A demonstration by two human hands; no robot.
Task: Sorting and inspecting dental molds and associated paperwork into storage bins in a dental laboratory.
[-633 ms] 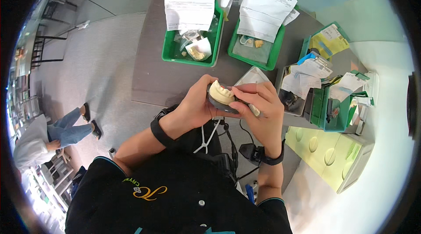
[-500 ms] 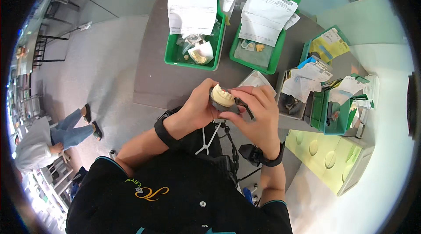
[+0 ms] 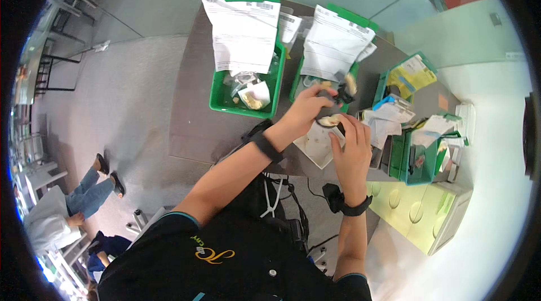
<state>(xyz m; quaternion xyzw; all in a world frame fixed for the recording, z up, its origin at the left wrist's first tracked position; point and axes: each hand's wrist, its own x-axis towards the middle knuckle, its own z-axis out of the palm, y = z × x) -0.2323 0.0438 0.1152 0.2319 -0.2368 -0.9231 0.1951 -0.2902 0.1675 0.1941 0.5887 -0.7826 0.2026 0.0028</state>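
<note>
Over the right part of the table, my left hand (image 3: 309, 108) is closed around a hinged dental model with dark bases. Its cream lower tooth cast (image 3: 328, 122) faces my right hand, while the other half (image 3: 350, 84) is swung away on a black hinge and blurred. My right hand (image 3: 353, 146) has its fingertips at the edge of the cast, with the thumb apart from them. No separate thing shows between its fingers. Below the model lies a shallow white tray (image 3: 318, 151) with small specks in it.
A green bin (image 3: 217, 95) with a paper sheet and cast pieces stands at the left. Another green bin (image 3: 294, 84) is partly hidden behind my left hand. More bins (image 3: 431, 171) with papers crowd the right side. A seated person (image 3: 51, 219) is far left.
Both hands have moved forward and to the right with the dental model, over the white tray. The model, compact before, now shows its two halves swung apart. My right hand's grip has loosened.
</note>
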